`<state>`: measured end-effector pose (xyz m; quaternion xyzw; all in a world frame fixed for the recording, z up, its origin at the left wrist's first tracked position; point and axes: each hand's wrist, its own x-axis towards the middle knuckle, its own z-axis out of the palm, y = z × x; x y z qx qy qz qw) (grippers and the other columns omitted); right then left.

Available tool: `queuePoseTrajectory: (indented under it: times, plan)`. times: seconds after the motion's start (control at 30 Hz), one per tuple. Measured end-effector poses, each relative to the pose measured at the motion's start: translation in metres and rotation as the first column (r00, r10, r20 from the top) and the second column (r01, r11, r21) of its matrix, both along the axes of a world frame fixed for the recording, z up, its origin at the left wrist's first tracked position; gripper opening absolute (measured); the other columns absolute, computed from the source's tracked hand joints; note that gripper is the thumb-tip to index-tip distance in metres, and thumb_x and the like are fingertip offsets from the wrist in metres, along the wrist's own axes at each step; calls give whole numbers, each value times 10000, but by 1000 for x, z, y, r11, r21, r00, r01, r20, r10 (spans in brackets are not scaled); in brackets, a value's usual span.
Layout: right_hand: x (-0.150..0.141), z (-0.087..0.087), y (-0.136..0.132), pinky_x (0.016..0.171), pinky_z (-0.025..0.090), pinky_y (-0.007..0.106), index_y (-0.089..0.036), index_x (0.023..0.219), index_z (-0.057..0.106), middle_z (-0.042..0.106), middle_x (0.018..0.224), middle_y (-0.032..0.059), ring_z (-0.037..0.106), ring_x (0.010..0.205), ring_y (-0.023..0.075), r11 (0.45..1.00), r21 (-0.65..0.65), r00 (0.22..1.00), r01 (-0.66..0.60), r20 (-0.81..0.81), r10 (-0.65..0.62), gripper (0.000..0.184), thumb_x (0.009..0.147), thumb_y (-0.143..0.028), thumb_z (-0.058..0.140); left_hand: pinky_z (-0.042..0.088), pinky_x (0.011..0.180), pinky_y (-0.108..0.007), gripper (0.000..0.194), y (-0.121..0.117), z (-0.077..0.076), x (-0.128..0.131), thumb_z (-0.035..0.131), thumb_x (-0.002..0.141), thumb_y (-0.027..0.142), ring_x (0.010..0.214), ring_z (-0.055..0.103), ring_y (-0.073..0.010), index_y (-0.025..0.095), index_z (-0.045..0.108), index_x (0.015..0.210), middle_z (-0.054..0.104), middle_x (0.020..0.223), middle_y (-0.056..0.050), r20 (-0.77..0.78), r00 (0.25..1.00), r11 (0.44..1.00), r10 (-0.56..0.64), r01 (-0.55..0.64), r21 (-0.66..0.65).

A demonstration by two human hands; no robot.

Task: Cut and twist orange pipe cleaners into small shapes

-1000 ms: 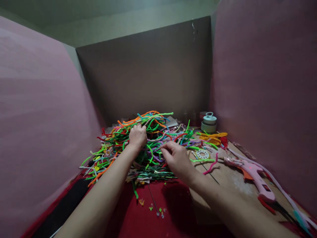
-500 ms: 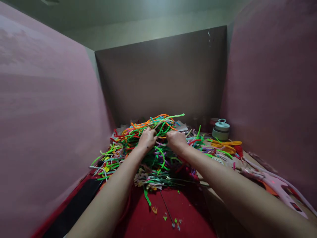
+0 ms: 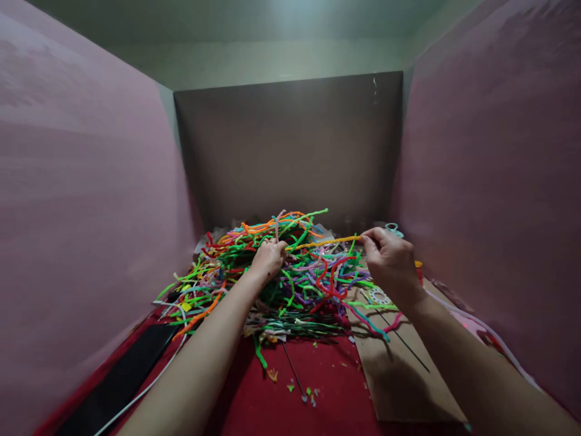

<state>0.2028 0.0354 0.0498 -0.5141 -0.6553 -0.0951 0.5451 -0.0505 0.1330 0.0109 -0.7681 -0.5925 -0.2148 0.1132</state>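
A large tangled pile of coloured pipe cleaners [image 3: 299, 281] lies in front of me. Between the thumb and fingers of my right hand [image 3: 391, 263] is the end of a yellow-orange pipe cleaner [image 3: 329, 242]. It runs nearly straight across to my left hand [image 3: 269, 259], which is closed at the top of the pile. A mauve pipe cleaner [image 3: 278, 225] sticks up from the left fingers. Their exact grip is partly hidden. Below the hands lies a bundle of dark green stems with pale tips [image 3: 290, 327].
A dark flat slab [image 3: 120, 378] lies left on the red cloth [image 3: 254, 402], near a white cable [image 3: 145, 387]. Cardboard [image 3: 403, 387] with a thin stick is at right, and a white perforated disc [image 3: 379, 295]. Pink panels [image 3: 91, 212] flank both sides.
My right hand has moved right, away from the left, drawing out the yellow-orange pipe cleaner. Red, teal and other pipe cleaners now show where the right forearm was. The left hand stays about in place.
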Motion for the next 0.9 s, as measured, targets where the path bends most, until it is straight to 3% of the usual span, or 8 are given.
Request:
queuePoseTrajectory:
  times: [0.23,0.4,0.5,0.63,0.7,0.73,0.8,0.9]
  plan:
    - [41,10,8,480,352,236,-139,682,589,563,560,33,485,507,129,999,-27,947,34,-320,-41,231,751,-330,479,402,751,-320,245,-10,-9,-16,403,765,127,858,539,-239,162,636,836,623,826,-120,-12,993,992,118,-119,-35]
    - [57,28,-6,389,364,202,-150,677,533,527,544,5,443,414,82,957,62,741,-283,-620,259,193,721,-337,521,410,742,-300,366,-18,-6,-7,473,700,90,855,565,-230,180,604,1030,638,859,-109,-19,992,987,126,-127,-96]
    - [54,31,-20,371,377,190,-152,676,526,526,560,-1,457,410,73,925,103,631,-365,-703,327,163,703,-312,550,405,759,-313,495,-34,7,8,501,678,91,876,569,-237,214,536,1157,636,887,-107,-11,994,989,108,-109,-97]
    - [39,17,-31,353,359,175,-150,674,517,516,536,-16,451,402,68,866,58,546,-496,-755,363,162,704,-304,555,381,795,-394,375,-76,20,40,482,754,188,965,525,-303,161,553,1121,592,959,-176,30,996,996,85,-84,-34]
    - [28,4,-34,347,351,170,-149,665,503,512,530,-23,451,398,66,805,13,503,-593,-775,382,187,699,-322,565,417,714,-324,397,-99,22,58,513,768,322,851,562,-240,201,522,1146,602,854,-105,94,995,997,-20,27,-72]
    - [22,-3,-35,342,344,167,-150,664,496,511,528,-27,446,389,62,773,-9,477,-634,-791,383,201,702,-335,565,423,624,-286,495,-109,22,67,554,745,358,729,569,-202,198,462,1205,588,751,-62,333,932,959,-140,211,-189]
    - [12,-17,-38,334,331,162,-150,666,495,515,525,-34,440,379,57,704,-43,433,-709,-814,387,211,704,-345,565,386,474,-234,558,-123,21,80,554,745,415,526,509,-126,207,396,1238,524,652,10,788,601,809,-134,526,-263]
    - [2,-34,-44,324,316,157,-150,639,483,511,492,-45,427,353,50,620,-92,400,-779,-835,379,212,706,-332,569,310,396,-180,409,-130,18,84,573,744,415,399,370,-45,188,515,1078,407,561,70,1000,10,732,30,681,-28]
